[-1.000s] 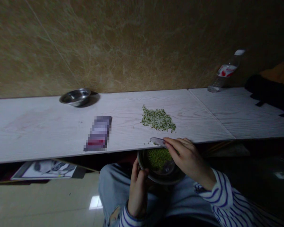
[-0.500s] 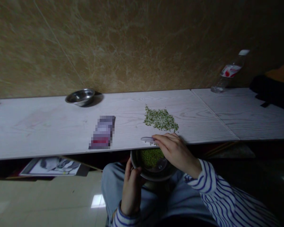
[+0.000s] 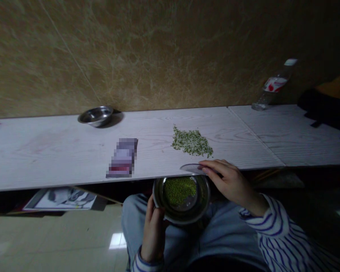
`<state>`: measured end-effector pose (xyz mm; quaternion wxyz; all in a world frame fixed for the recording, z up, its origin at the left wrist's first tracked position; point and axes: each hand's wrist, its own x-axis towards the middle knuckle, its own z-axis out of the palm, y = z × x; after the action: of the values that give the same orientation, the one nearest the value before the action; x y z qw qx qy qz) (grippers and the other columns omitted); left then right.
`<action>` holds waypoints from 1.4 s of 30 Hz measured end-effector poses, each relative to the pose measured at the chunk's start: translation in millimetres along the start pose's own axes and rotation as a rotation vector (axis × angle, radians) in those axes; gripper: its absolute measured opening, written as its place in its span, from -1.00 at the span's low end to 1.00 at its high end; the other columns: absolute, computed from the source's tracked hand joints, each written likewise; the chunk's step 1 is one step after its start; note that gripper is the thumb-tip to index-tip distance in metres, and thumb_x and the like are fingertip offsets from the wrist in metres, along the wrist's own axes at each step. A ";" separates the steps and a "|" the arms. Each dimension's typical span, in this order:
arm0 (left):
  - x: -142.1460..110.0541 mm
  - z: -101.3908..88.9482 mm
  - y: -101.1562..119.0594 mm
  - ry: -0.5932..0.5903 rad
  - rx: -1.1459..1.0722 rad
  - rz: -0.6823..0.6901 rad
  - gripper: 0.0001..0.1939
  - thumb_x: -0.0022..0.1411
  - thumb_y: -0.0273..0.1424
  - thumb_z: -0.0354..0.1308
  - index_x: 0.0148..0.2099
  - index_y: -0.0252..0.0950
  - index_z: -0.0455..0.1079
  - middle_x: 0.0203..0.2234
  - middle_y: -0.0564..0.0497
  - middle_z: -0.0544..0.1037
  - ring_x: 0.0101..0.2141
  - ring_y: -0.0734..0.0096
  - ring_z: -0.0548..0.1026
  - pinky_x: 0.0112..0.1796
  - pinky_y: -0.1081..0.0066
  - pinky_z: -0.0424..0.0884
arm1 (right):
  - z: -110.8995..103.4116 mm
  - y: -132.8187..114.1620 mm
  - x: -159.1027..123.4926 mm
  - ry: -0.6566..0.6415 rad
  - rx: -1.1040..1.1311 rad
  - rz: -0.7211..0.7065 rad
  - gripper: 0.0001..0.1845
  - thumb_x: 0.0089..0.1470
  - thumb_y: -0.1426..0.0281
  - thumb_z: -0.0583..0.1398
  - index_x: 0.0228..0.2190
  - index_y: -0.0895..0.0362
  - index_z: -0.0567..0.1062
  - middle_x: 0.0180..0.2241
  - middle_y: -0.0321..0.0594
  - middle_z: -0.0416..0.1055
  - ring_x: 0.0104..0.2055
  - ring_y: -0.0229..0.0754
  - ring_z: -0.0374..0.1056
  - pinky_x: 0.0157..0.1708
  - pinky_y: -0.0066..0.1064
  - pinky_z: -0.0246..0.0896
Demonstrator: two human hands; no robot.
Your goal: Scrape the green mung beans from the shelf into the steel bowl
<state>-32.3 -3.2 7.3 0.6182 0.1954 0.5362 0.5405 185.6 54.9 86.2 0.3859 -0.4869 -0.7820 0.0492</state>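
My left hand point(image 3: 154, 228) grips the left rim of a metal bowl point(image 3: 202, 209), held just below the table's front edge over my lap. Small green beans point(image 3: 178, 190), which look like mung beans, cover much of the bowl's bottom. Between the fingers and thumb of my right hand point(image 3: 228, 181) is a thin, clear, rounded plastic piece point(image 3: 190, 168). It lies at the table's edge, above the bowl's far rim. Beyond it, a loose patch of the same green beans point(image 3: 191, 141) is spread on the white table point(image 3: 153, 151).
A second metal bowl point(image 3: 96, 117) stands near the wall at the left. A blurred-out flat object point(image 3: 122, 158) lies left of the beans. At the back right stands a clear bottle point(image 3: 273, 85), beside dark cloth point(image 3: 323, 109). A drawer or tray point(image 3: 65, 199) shows below the tabletop.
My right hand has moved right with the plastic piece along the table's edge, uncovering more of the bowl. The bowl has shifted slightly left. Beans near the edge are no longer seen there.
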 end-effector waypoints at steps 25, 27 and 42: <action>5.6 -6.6 -11.0 -0.072 0.120 -0.133 -0.25 0.10 -0.13 0.26 0.32 -0.12 0.24 0.15 -0.15 0.44 -0.03 0.07 0.49 -0.33 0.34 0.48 | -28.8 38.1 -21.7 0.201 0.004 0.296 -0.74 0.21 0.26 0.19 -0.13 0.06 0.59 -0.17 -0.15 0.61 -0.15 -0.07 0.55 -0.08 -0.25 0.47; 6.6 -1.8 -10.0 -0.078 0.117 -0.112 -0.26 0.10 -0.14 0.25 0.31 -0.15 0.24 0.14 -0.17 0.45 -0.04 0.08 0.50 -0.34 0.37 0.48 | -30.6 46.9 -24.2 0.218 0.023 0.360 -0.71 0.18 0.22 0.20 -0.14 0.08 0.59 -0.19 -0.13 0.62 -0.18 -0.06 0.56 -0.13 -0.26 0.49; 9.5 15.0 -9.5 -0.046 0.070 -0.120 -0.35 0.06 -0.20 0.29 0.21 -0.17 0.35 0.12 -0.13 0.48 0.03 0.07 0.47 -0.15 0.28 0.48 | -35.9 86.8 -19.9 0.278 0.177 0.537 -0.53 0.10 0.06 0.24 -0.09 0.13 0.55 -0.26 -0.06 0.62 -0.30 -0.07 0.56 -0.24 -0.27 0.51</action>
<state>-16.3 7.0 0.4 0.6545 0.1969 0.5511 0.4787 276.3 73.4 60.9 0.5032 -0.6426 -0.5580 0.1503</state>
